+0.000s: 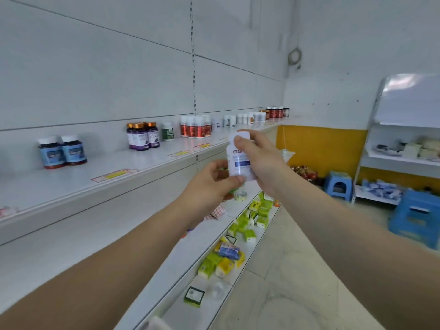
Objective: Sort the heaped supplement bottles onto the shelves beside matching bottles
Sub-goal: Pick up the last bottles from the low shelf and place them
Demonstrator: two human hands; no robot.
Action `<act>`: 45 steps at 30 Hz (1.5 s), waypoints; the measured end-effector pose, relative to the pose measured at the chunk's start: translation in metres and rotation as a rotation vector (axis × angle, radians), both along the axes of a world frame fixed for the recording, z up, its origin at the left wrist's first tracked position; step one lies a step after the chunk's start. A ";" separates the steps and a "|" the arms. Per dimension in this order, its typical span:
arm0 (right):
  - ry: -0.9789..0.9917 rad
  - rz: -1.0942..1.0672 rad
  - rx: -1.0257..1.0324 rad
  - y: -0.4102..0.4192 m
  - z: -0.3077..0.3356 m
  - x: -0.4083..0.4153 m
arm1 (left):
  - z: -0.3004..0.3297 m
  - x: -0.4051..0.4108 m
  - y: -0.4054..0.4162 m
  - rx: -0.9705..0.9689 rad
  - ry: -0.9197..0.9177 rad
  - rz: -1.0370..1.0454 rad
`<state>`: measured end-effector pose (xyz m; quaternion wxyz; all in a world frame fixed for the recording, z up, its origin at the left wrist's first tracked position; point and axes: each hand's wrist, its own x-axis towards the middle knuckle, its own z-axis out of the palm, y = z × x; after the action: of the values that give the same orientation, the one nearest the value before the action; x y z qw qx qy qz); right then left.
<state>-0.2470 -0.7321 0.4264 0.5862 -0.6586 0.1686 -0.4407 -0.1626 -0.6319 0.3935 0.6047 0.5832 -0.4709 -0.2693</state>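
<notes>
Both my hands hold one white bottle with a blue label (238, 160) upright in front of the shelf edge. My right hand (259, 158) grips it from the right, thumb near the cap. My left hand (212, 184) holds its base with thumb and fingers; something green shows behind those fingers. On the upper shelf (142, 163) stand grouped bottles: two dark ones with light-blue labels (63, 151), three purple gold-capped ones (142, 135), one green-labelled (168, 131), several white red-labelled (195, 127), small white ones (240, 119) and dark red-labelled ones (277, 112) farther along.
A lower shelf (240, 246) carries green and yellow small boxes, a blue packet and a tape roll. Blue plastic stools (338, 185) stand on the floor to the right, near a white rack (402, 158) with packets. Yellow price tags lie along the upper shelf's front.
</notes>
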 end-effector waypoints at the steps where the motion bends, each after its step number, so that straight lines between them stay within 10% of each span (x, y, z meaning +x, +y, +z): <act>1: 0.012 0.002 -0.013 -0.015 -0.002 0.013 | 0.000 0.011 -0.012 0.004 -0.010 0.008; 24: 0.196 0.064 -0.102 -0.455 0.003 0.189 | 0.007 0.190 -0.428 0.221 -0.407 0.243; 29: 0.267 0.178 -0.249 -0.546 0.004 0.233 | 0.013 0.224 -0.504 0.477 -0.724 0.501; 45: 0.406 0.295 -0.495 -0.684 -0.015 0.386 | 0.009 0.319 -0.642 1.091 -0.754 0.570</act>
<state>0.1393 -1.4165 0.4112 0.4207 -0.8722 0.0730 -0.2386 0.1568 -1.2740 0.4023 0.0704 0.9555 -0.2755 -0.0783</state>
